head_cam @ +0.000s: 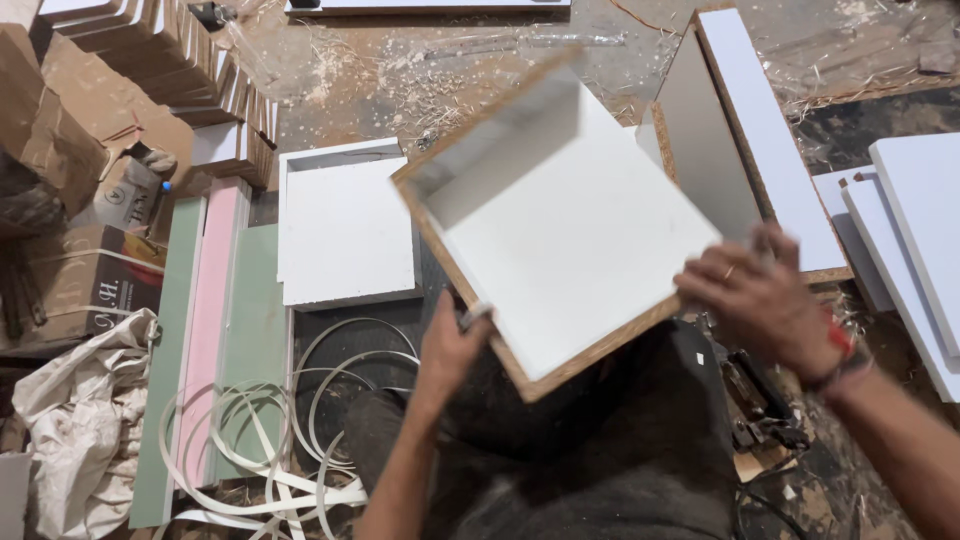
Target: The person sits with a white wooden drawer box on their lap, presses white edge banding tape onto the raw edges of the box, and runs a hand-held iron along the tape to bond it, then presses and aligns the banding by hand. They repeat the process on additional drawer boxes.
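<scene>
1. Your left hand (452, 345) is closed on the lower-left edge of the white laminated chipboard box piece (560, 220), fingers curled over the raw brown rim near its bottom corner.
2. Your right hand (762, 300) grips the same piece at its right corner, fingers wrapped round the edge; a ring shows on one finger and a red band on the wrist.
3. The box piece is held up above your lap, tilted like a diamond, with one upright white wall along its upper-left side. It is slightly blurred.
4. Just behind it, to the right, a second white chipboard panel assembly (760, 130) stands on the sawdust-covered floor (400, 80).
5. To the left, a flat white square board (345, 230) lies beside long green and pink laminate strips (215, 330).
6. Loose coils of white edge banding (300, 440) lie near your left knee, touching the strips.
7. Stacked white boards (915, 240) sit at the far right, well apart from your hands.
</scene>
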A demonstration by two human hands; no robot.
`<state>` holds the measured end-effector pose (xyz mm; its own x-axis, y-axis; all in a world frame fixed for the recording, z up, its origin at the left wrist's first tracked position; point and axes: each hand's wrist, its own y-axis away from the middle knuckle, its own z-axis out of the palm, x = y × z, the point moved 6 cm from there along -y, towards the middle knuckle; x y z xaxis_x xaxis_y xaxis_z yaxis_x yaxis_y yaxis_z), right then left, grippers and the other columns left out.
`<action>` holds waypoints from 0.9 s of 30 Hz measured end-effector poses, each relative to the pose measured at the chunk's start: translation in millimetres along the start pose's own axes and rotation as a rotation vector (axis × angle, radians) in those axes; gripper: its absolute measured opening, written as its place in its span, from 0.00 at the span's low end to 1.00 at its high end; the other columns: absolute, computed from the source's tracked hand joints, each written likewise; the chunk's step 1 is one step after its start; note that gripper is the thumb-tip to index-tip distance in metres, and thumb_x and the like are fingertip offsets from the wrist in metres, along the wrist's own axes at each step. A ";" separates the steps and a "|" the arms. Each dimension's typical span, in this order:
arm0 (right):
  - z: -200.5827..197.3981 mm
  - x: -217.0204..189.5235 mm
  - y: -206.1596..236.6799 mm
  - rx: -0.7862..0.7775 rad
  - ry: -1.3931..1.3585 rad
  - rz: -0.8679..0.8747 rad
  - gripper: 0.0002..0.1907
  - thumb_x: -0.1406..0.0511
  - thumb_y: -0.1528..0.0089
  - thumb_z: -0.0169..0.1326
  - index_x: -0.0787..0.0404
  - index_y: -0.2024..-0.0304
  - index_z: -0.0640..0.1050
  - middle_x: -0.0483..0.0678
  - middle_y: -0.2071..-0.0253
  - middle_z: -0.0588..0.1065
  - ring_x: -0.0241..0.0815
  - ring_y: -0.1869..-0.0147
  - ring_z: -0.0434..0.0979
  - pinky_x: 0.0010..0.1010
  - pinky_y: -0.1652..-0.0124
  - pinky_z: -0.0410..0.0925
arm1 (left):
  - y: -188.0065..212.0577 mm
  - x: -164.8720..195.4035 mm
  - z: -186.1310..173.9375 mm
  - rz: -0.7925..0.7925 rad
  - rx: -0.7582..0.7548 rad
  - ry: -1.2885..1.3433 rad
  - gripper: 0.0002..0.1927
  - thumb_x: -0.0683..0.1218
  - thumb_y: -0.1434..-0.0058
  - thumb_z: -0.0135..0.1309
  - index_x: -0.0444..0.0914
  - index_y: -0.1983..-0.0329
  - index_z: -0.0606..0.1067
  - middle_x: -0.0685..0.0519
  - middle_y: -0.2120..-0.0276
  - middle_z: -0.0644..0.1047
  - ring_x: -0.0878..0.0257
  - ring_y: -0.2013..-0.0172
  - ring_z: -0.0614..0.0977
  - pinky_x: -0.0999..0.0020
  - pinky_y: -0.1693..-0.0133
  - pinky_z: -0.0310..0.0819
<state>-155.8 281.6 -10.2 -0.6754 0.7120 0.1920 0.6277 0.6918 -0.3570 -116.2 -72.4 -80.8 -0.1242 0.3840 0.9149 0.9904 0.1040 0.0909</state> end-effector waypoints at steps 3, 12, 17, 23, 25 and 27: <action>-8.7 48.0 -38.2 -0.033 0.581 0.190 0.16 0.56 0.32 0.58 0.53 0.44 0.78 0.45 0.47 0.77 0.38 0.39 0.75 0.53 0.31 0.54 | 35.6 14.7 26.0 -0.030 -0.060 -0.226 0.28 0.56 0.42 0.61 0.34 0.47 0.70 0.39 0.67 0.81 0.41 0.63 0.84 0.52 0.64 0.76; -28.4 -71.6 -67.3 0.025 -0.416 -0.063 0.44 0.39 0.49 0.58 0.59 0.39 0.73 0.53 0.52 0.80 0.48 0.48 0.77 0.55 0.44 0.59 | 54.9 48.5 0.6 0.238 0.061 -0.233 0.10 0.52 0.32 0.54 0.42 0.56 0.76 0.46 0.71 0.82 0.45 0.67 0.85 0.55 0.69 0.75; 16.1 -70.5 -41.5 -0.558 -0.202 0.146 0.13 0.59 0.31 0.49 0.48 0.44 0.73 0.40 0.63 0.81 0.36 0.53 0.80 0.47 0.32 0.59 | 46.2 52.6 -29.5 0.087 0.114 -0.315 0.12 0.54 0.35 0.55 0.42 0.57 0.77 0.48 0.78 0.80 0.49 0.76 0.84 0.56 0.71 0.73; 3.4 3.5 -37.3 -0.288 -0.239 0.201 0.14 0.63 0.35 0.54 0.48 0.46 0.77 0.42 0.53 0.80 0.37 0.47 0.79 0.42 0.33 0.61 | 47.3 84.8 -20.2 0.364 -0.016 -0.410 0.17 0.52 0.40 0.61 0.37 0.54 0.75 0.44 0.69 0.79 0.46 0.70 0.82 0.55 0.70 0.73; -6.8 6.9 -42.6 -0.185 -0.170 0.188 0.17 0.61 0.39 0.57 0.50 0.46 0.77 0.45 0.50 0.80 0.41 0.44 0.78 0.46 0.34 0.60 | 43.0 97.0 -16.0 0.459 0.054 -0.429 0.15 0.51 0.36 0.58 0.36 0.56 0.75 0.45 0.67 0.80 0.46 0.68 0.82 0.56 0.69 0.73; -21.1 -10.1 -45.2 -0.072 -0.021 0.144 0.21 0.62 0.44 0.58 0.49 0.46 0.77 0.47 0.48 0.79 0.45 0.41 0.77 0.51 0.37 0.59 | 43.0 105.8 -8.8 0.499 0.109 -0.500 0.14 0.51 0.35 0.57 0.36 0.59 0.74 0.45 0.68 0.79 0.47 0.69 0.82 0.56 0.69 0.73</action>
<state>-169.2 245.7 23.3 -0.5843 0.8020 0.1240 0.7440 0.5904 -0.3128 -86.2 -35.4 23.3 0.3042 0.7814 0.5449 0.9278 -0.1133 -0.3555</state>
